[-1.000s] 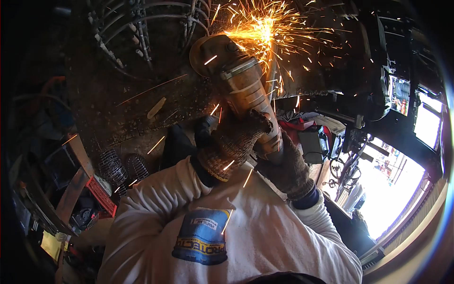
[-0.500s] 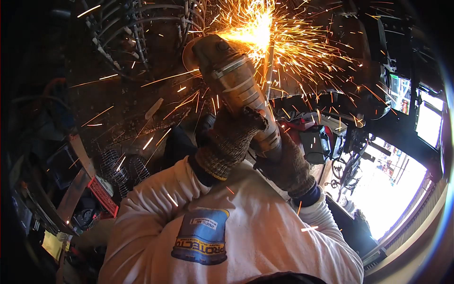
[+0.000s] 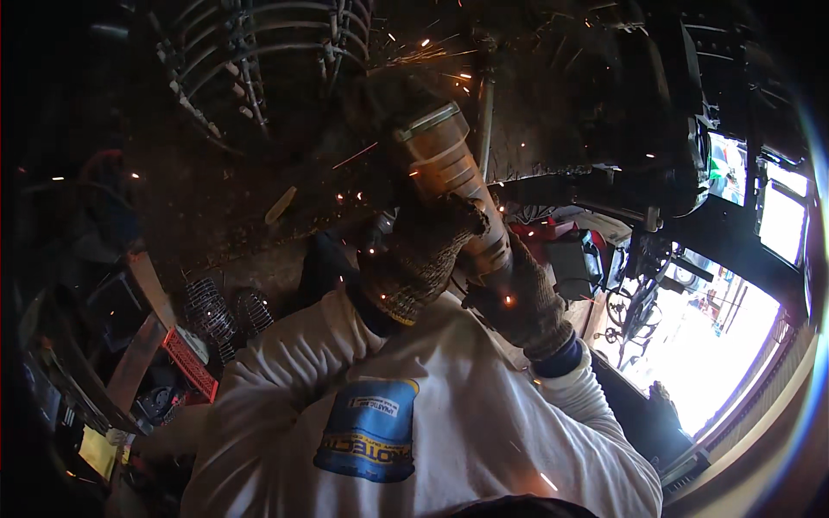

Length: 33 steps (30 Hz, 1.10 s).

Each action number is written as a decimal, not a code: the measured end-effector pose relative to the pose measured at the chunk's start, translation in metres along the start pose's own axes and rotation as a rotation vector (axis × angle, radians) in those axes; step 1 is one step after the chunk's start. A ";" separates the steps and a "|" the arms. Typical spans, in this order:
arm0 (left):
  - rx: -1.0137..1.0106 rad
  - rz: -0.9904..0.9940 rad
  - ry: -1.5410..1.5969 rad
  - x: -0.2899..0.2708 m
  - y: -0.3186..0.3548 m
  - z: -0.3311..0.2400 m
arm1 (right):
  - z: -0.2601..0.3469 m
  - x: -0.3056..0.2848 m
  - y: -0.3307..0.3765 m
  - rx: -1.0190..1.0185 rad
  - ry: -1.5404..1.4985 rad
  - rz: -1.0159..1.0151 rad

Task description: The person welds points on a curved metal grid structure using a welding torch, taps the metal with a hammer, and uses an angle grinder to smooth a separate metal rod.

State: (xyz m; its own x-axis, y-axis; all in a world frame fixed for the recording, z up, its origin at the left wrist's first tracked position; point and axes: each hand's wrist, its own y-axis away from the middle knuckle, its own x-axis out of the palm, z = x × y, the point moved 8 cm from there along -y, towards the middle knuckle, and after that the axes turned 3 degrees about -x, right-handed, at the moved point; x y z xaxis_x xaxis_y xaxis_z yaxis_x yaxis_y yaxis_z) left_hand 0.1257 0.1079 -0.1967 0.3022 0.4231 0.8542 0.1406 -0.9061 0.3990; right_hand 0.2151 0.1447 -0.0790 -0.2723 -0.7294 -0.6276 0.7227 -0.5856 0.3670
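Observation:
An angle grinder (image 3: 447,164) with an orange-brown, worn body points away from me over a dark work surface (image 3: 328,194). My left hand (image 3: 419,259), in a brown knit glove, is closed around the middle of its body. Nearer to me, my right hand (image 3: 525,309), gloved alike, grips the rear end. The grinder's head and disc are lost in shadow. Just right of the head stands a narrow metal bar (image 3: 486,125). A few thin sparks streak beyond the head, and small glowing specks hang around my gloves.
A frame of curved metal rods (image 3: 285,39) lies at the far left of the surface. A small flat offcut (image 3: 281,205) rests closer. Coiled wire pieces (image 3: 210,311) and a red crate (image 3: 190,364) sit at lower left. A red-and-black object (image 3: 574,259) stands right of my hands.
The bright burst of sparks at the grinder's head has died down to a few streaks, and the scene is darker. Both hands keep their grip in nearly the same place.

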 end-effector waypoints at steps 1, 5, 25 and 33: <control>-0.162 -0.036 0.173 0.002 0.005 0.007 | 0.001 0.000 0.001 -0.069 0.013 -0.013; -0.168 -0.106 -0.162 0.015 0.013 -0.011 | -0.012 0.003 0.015 0.207 -0.068 -0.011; 0.104 0.161 -0.539 0.141 -0.058 0.012 | -0.084 -0.016 0.056 0.065 -0.554 -0.577; 0.097 0.124 -0.517 0.079 -0.054 0.025 | -0.113 -0.034 0.034 0.314 -0.689 -0.254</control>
State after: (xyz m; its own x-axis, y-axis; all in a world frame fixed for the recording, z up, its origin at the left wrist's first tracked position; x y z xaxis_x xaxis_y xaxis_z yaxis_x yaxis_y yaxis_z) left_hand 0.1652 0.1904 -0.1595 0.7431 0.2799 0.6079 0.1535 -0.9554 0.2522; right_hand 0.3208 0.1894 -0.1224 -0.8099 -0.5548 -0.1904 0.4010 -0.7607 0.5104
